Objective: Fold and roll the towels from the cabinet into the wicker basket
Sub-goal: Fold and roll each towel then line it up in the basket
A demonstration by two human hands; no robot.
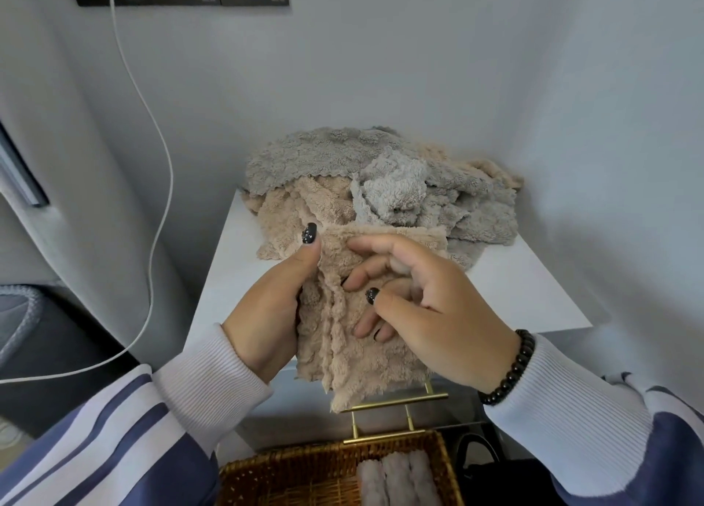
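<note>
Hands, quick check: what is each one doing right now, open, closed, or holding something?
Left hand: closed on the beige towel, thumb pressed on its top edge.
Right hand: fingers curled, pinching the same beige towel.

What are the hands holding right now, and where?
Both hold the beige towel: left hand grips its left edge, right hand pinches its front face.

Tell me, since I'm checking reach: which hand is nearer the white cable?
Left. The left hand is on the white cable's side; the right hand lies farther across.
</note>
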